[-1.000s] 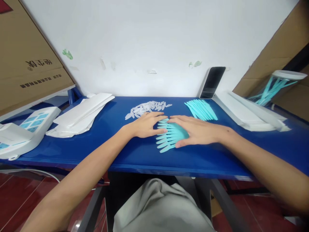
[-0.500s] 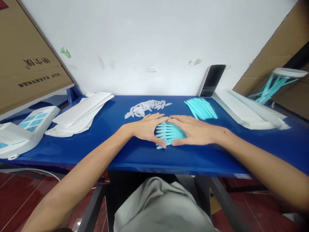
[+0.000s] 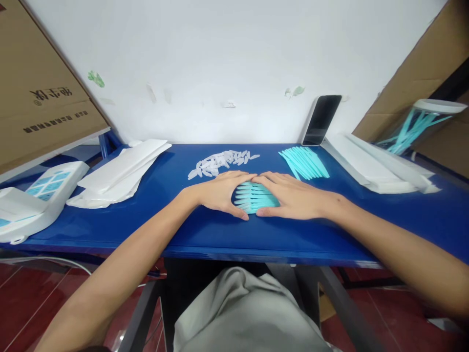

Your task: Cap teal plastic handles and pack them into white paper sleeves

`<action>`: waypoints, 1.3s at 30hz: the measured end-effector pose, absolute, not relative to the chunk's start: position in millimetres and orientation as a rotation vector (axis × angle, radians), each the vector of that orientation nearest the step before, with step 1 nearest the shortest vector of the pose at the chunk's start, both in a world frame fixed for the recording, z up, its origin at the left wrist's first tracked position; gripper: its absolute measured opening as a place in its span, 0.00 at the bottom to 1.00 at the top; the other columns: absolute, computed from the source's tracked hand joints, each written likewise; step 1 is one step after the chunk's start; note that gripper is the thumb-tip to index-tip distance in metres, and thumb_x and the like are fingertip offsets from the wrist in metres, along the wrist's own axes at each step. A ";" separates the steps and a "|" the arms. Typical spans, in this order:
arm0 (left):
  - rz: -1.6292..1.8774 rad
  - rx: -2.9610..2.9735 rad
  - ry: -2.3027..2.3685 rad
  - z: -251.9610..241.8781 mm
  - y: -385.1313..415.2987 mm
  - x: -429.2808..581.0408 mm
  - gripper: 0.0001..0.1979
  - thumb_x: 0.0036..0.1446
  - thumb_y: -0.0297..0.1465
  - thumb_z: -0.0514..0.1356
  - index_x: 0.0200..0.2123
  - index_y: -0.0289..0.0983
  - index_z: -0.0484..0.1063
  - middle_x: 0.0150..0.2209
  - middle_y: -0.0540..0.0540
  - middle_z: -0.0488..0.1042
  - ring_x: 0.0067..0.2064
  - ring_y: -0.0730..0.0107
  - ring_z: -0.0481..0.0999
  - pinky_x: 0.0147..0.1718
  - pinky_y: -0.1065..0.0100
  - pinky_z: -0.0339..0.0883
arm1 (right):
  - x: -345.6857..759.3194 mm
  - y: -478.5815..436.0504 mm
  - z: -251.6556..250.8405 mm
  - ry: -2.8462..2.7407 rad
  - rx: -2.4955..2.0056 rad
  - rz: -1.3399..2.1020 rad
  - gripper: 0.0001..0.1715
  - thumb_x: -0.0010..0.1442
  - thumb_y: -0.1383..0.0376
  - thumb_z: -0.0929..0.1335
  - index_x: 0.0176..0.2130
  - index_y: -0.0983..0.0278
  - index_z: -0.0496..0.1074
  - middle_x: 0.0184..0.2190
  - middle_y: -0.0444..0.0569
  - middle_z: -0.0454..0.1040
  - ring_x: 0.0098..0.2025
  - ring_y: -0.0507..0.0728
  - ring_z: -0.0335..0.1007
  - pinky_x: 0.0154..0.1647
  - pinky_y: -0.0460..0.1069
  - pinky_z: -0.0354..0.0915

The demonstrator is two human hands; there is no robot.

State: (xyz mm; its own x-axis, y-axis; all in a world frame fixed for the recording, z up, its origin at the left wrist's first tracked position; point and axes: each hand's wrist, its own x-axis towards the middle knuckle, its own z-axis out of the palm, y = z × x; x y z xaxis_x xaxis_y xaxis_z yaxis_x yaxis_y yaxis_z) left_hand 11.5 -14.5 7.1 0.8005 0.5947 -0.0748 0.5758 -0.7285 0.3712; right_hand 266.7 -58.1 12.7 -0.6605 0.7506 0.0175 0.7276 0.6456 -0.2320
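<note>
A bunch of turquoise strips (image 3: 254, 195) with pale, pointed left ends lies on the blue table (image 3: 205, 234), framed by both my hands. My left hand (image 3: 225, 193) curves round its left side, thumb apart from the fingers. From the right, my right hand (image 3: 289, 195) arches over it, covering the right ends. My fingertips meet at the far side, while the thumbs rest near its near edge. Whether either palm presses on the strips is hidden. Behind my left hand is a pile of whitish pointed pieces (image 3: 220, 160); behind my right hand lie more turquoise strips (image 3: 306, 163).
White bags (image 3: 120, 171) and a white device with blue panels (image 3: 51, 188) lie left. At right are more white bags (image 3: 373, 168), a phone (image 3: 321, 121) against the wall and a clear jar of turquoise strips (image 3: 414, 129). A cardboard box (image 3: 44, 88) stands left.
My hands have drawn in slightly round the turquoise bunch. Its nearest strips have moved away from the table's front edge, making the bunch more compact.
</note>
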 end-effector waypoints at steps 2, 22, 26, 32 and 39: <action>0.104 2.613 0.873 7.2 -14.2 11.0 0.60 0.49 0.57 0.70 0.76 0.42 0.47 0.75 0.36 0.53 0.75 0.40 0.50 0.70 0.43 0.50 | 266.9 -57.8 12.0 -2.740 -1.249 0.300 0.54 0.61 0.34 0.64 0.72 0.62 0.59 0.62 0.64 0.68 0.58 0.77 0.68 0.57 0.69 0.64; 0.274 2.615 0.818 9.0 -11.3 8.8 0.49 0.53 0.51 0.71 0.72 0.42 0.57 0.62 0.37 0.69 0.63 0.46 0.66 0.62 0.51 0.61 | 267.1 -54.2 6.6 -2.651 -1.174 0.378 0.47 0.62 0.42 0.68 0.72 0.57 0.56 0.51 0.57 0.71 0.53 0.71 0.67 0.53 0.64 0.67; 0.273 2.619 0.838 9.2 -11.0 9.1 0.50 0.53 0.52 0.71 0.72 0.40 0.57 0.60 0.37 0.70 0.61 0.46 0.67 0.60 0.52 0.62 | 267.3 -54.4 6.5 -2.638 -1.167 0.370 0.45 0.62 0.42 0.68 0.69 0.59 0.61 0.53 0.59 0.71 0.54 0.72 0.67 0.54 0.65 0.67; 0.262 2.619 0.869 10.9 -11.2 10.5 0.46 0.54 0.52 0.70 0.69 0.38 0.62 0.53 0.38 0.72 0.56 0.49 0.70 0.54 0.55 0.65 | 268.0 -54.6 7.3 -2.648 -1.142 0.428 0.44 0.63 0.43 0.68 0.69 0.59 0.60 0.54 0.58 0.72 0.55 0.71 0.67 0.54 0.64 0.66; 0.257 2.637 0.850 10.6 -9.6 10.7 0.38 0.55 0.53 0.69 0.63 0.38 0.72 0.45 0.42 0.73 0.48 0.53 0.71 0.47 0.59 0.65 | 267.9 -52.8 7.8 -2.624 -1.125 0.499 0.42 0.62 0.45 0.69 0.68 0.59 0.61 0.56 0.58 0.72 0.58 0.71 0.67 0.54 0.62 0.67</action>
State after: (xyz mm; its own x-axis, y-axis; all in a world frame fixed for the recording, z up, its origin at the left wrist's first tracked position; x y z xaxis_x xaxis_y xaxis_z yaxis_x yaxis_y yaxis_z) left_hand 10.7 -9.6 10.6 0.8029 0.5928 0.0623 0.5279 -0.7558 0.3875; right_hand 267.9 -52.8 7.8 -0.6738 0.7339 0.0862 0.6510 0.6447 -0.4006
